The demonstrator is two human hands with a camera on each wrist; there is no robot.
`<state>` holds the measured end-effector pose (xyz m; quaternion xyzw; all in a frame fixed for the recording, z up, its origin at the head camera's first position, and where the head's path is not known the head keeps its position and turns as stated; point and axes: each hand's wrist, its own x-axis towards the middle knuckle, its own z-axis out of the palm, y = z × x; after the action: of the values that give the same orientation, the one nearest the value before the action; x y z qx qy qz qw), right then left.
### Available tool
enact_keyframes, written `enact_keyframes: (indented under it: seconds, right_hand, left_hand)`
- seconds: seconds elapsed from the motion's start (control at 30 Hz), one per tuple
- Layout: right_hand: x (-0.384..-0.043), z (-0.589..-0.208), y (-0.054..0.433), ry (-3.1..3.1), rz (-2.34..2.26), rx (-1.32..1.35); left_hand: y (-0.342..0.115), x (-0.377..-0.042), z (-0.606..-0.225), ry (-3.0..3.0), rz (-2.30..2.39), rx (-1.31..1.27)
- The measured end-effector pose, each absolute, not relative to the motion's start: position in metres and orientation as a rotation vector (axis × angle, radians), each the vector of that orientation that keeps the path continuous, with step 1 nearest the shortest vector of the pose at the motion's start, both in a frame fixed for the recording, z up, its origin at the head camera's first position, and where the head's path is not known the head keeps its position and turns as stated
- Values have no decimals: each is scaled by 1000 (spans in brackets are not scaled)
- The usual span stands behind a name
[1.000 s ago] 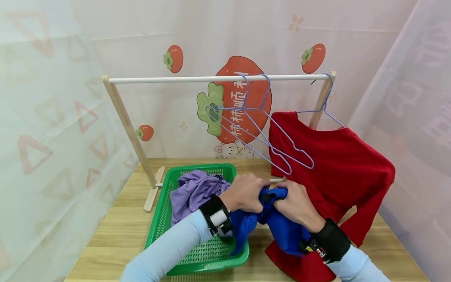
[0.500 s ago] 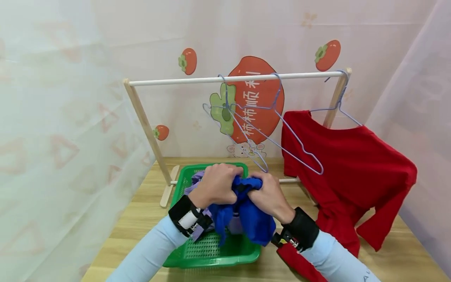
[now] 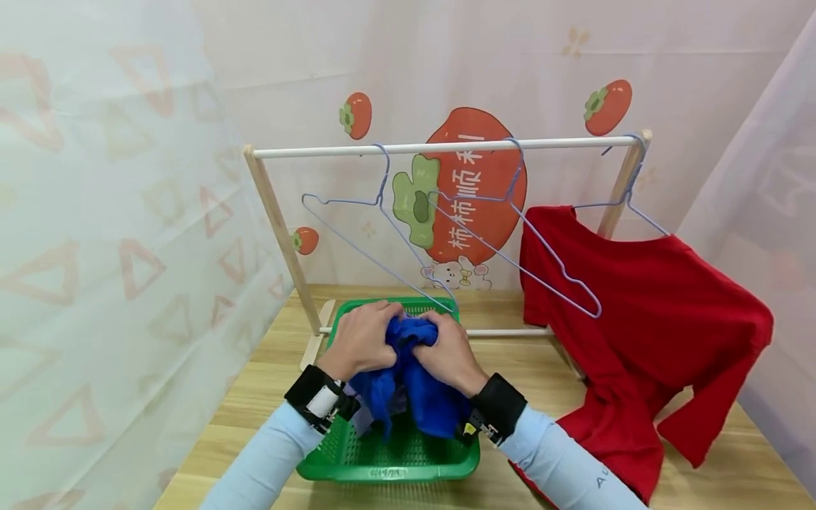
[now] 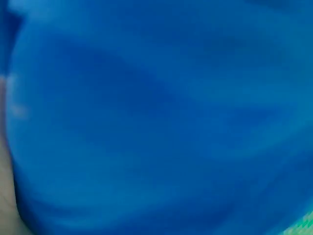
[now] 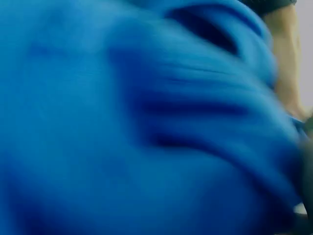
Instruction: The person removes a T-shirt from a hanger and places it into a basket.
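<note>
Both hands grip a bunched blue garment [image 3: 436, 400] above the green basket [image 3: 389, 473] in the head view. The left hand [image 3: 360, 341] clutches its left side, and the right hand [image 3: 451, 354] pinches it close by on the right. Blue cloth hangs in folds below them; its kind cannot be told. Part of a purple garment [image 3: 360, 418] shows in the basket, mostly hidden behind the blue one. In the left wrist view, blurred blue cloth [image 4: 146, 122] fills nearly everything. Folds of the same cloth [image 5: 98, 122] cover most of the right wrist view.
A white rod [image 3: 446, 148] on wooden posts spans the back. From it hang two bare blue hangers, one left [image 3: 381, 198] and one right [image 3: 511, 195]. At the right end, a red long-sleeved top [image 3: 650, 297] hangs on another hanger, its lower part on the table.
Both hands have carried the blue garment leftward, from the basket's right side to over its middle. The left bare hanger has slid left along the rod, away from the other. The head view has turned left.
</note>
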<state>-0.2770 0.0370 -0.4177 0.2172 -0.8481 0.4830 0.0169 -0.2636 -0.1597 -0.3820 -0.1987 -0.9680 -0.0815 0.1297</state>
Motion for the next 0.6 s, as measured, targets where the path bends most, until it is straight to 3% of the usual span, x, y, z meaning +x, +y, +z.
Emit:
enact_keyframes:
  seconds: [0.23, 0.43, 0.6]
  right_hand:
    - [-273, -419, 57, -2945, 1387, 939]
    - [-264, -412, 83, -2963, 1383, 899]
    - [-255, -414, 119, -2968, 1344, 779]
  left_hand:
    - [-178, -258, -398, -3187, -390, -529]
    - [-197, -267, -403, -2987, -566, -500]
    - [-227, -281, -401, -2790, -827, -227]
